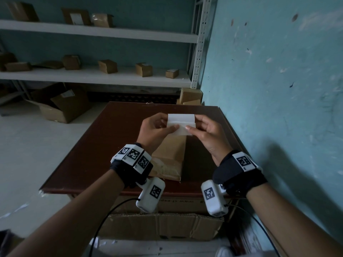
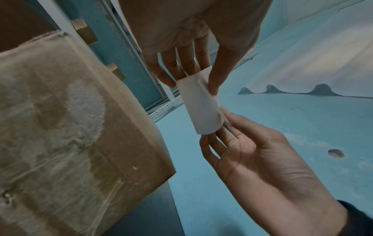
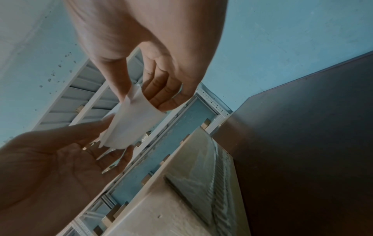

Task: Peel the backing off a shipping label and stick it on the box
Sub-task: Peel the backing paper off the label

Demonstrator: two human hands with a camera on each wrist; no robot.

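A white shipping label (image 1: 181,123) is held in the air between both hands, above the box. My left hand (image 1: 157,127) pinches its left edge between thumb and fingers, and my right hand (image 1: 202,129) pinches its right edge. The left wrist view shows the label (image 2: 200,105) slightly curved, with a thin layer lifting at one corner. In the right wrist view the label (image 3: 131,121) bows between the two hands. Below the hands a brown cardboard box (image 1: 169,154), taped and scuffed on its near end, lies on the dark brown table (image 1: 96,149).
The table stands against a teal wall (image 1: 269,89) on the right. White metal shelves (image 1: 96,76) with several small cardboard boxes run along the back. An open carton (image 1: 61,106) sits on the floor at left, and flattened cardboard (image 1: 163,225) lies under the table's near edge.
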